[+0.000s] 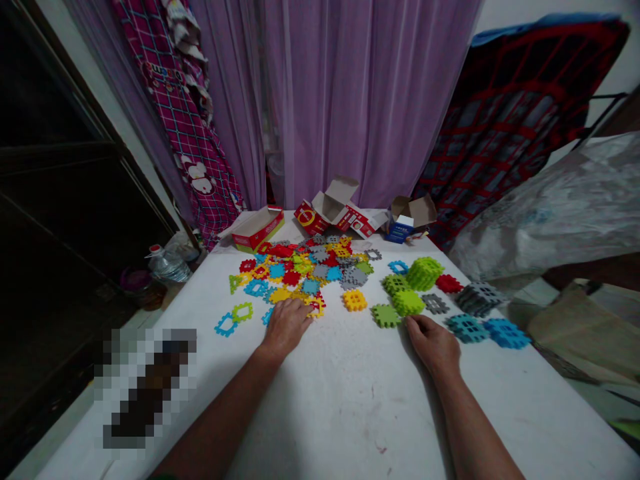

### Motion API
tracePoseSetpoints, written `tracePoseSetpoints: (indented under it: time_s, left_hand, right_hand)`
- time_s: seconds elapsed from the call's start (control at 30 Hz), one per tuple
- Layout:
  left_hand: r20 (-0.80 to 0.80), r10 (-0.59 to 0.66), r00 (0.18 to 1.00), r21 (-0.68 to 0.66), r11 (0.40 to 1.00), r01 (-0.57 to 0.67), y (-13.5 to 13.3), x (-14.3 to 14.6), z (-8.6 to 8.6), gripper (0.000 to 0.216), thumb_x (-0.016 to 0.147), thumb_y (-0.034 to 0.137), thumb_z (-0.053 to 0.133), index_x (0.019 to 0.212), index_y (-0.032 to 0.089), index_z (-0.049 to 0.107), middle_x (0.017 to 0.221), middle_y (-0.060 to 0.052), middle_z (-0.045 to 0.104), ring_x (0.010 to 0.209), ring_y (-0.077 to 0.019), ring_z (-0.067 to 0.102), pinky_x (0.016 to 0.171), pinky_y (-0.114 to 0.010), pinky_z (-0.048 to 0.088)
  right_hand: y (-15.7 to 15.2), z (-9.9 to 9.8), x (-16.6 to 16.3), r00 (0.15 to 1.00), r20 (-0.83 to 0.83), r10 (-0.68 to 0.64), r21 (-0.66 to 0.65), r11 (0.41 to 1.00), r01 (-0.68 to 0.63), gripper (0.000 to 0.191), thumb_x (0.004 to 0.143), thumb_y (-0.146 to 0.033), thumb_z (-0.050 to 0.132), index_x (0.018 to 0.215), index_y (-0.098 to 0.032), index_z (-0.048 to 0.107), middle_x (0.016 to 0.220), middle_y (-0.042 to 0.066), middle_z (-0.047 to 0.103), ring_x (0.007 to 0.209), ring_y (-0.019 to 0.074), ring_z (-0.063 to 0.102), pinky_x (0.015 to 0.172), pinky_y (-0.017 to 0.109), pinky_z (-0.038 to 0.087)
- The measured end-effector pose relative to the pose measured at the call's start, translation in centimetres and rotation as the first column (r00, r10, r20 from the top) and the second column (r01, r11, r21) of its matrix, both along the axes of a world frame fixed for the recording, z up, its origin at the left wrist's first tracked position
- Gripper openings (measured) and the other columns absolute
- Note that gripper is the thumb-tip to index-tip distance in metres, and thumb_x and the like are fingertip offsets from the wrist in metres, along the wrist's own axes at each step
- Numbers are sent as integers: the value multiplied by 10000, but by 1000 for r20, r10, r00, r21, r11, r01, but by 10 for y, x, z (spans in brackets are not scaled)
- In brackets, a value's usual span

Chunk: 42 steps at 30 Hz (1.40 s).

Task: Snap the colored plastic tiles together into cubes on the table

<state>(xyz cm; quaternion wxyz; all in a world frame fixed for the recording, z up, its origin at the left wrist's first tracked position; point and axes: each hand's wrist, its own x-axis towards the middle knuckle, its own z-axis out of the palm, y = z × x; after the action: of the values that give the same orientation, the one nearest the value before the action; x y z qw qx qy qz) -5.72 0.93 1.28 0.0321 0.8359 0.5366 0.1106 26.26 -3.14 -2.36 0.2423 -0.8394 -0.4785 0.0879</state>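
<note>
My left hand [287, 325] lies palm down at the near edge of a mixed pile of plastic interlocking tiles [291, 278], its fingers stretched out beside a yellow frame tile [317, 309]. My right hand [435, 341] is closed, thumb and fingers curled together, right at the near side of a light green tile stack [409, 303]. Whether it grips a tile is hidden. Left of that stack lies a flat green tile [386, 316]. A taller green stack [425, 273] stands behind. A yellow tile stack [355, 301] sits between the two hands.
Right of my right hand are teal [467, 328], blue [506, 333] and grey tile stacks [480, 298], near the table's right edge. Red tiles [449, 284] lie behind. Opened red [257, 229] and blue boxes [399, 230] stand at the back. A blurred patch [150, 387] covers something at left.
</note>
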Motion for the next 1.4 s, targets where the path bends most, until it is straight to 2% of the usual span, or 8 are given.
tracePoseSetpoints:
  time_s: [0.07, 0.23, 0.37, 0.63, 0.87, 1.17, 1.4]
  left_hand:
    - [-4, -6, 1000, 6, 1000, 6, 1, 0, -1, 232, 919, 312, 544, 1107, 283, 676, 1008, -56, 645, 997, -224, 551, 884, -370, 377]
    - [-35, -26, 999, 23, 999, 27, 2, 2, 0, 192, 936, 303, 514, 958, 254, 698, 986, -62, 636, 979, -222, 548, 869, -372, 375]
    - [7, -30, 1000, 30, 999, 30, -1, 11, 8, 202, 936, 321, 525, 1019, 249, 695, 997, -55, 647, 989, -222, 553, 871, -368, 388]
    - [136, -47, 990, 34, 998, 43, 8, 66, 24, 211, 921, 346, 560, 1045, 265, 711, 1008, -47, 658, 998, -221, 553, 892, -378, 400]
    - [125, -53, 991, 107, 993, 40, 16, 96, 16, 165, 908, 338, 585, 955, 259, 723, 968, -36, 667, 975, -212, 555, 876, -371, 393]
    - [77, -68, 995, 134, 989, 58, 19, 101, 10, 180, 918, 310, 564, 903, 239, 728, 924, -45, 662, 939, -211, 560, 864, -377, 375]
    - [79, -72, 994, 138, 989, 61, 20, 102, 5, 173, 912, 305, 572, 903, 241, 733, 908, -45, 651, 921, -207, 546, 861, -379, 363]
  right_hand:
    - [0, 0, 0, 1000, -3, -5, -3, 1000, 4, 358, 852, -480, 499, 986, -281, 765, 873, 43, 741, 772, 198, 608, 613, 254, 346]
    - [-1, 2, -1, 1000, -12, -3, -20, 1000, 3, 361, 863, -481, 487, 997, -286, 760, 879, 34, 740, 791, 195, 612, 609, 249, 344]
    - [-1, 5, -3, 1000, -6, -11, -24, 1000, 11, 354, 865, -471, 488, 994, -284, 761, 873, 34, 738, 787, 191, 609, 606, 248, 341]
    - [-1, 9, -6, 999, -34, -17, -27, 1000, 16, 350, 870, -464, 487, 996, -284, 760, 890, 37, 738, 801, 193, 610, 626, 250, 347]
    - [0, 5, -5, 1000, -29, -6, 4, 1000, 6, 325, 864, -447, 511, 974, -277, 765, 871, 36, 737, 760, 176, 599, 614, 245, 332]
    - [1, 6, -4, 999, -42, -12, -35, 999, 11, 321, 877, -449, 501, 993, -290, 754, 896, 28, 740, 807, 190, 617, 620, 247, 330]
    - [2, 3, -3, 999, -38, -14, 19, 1000, 15, 307, 858, -445, 529, 959, -281, 768, 857, 31, 740, 744, 174, 607, 603, 243, 332]
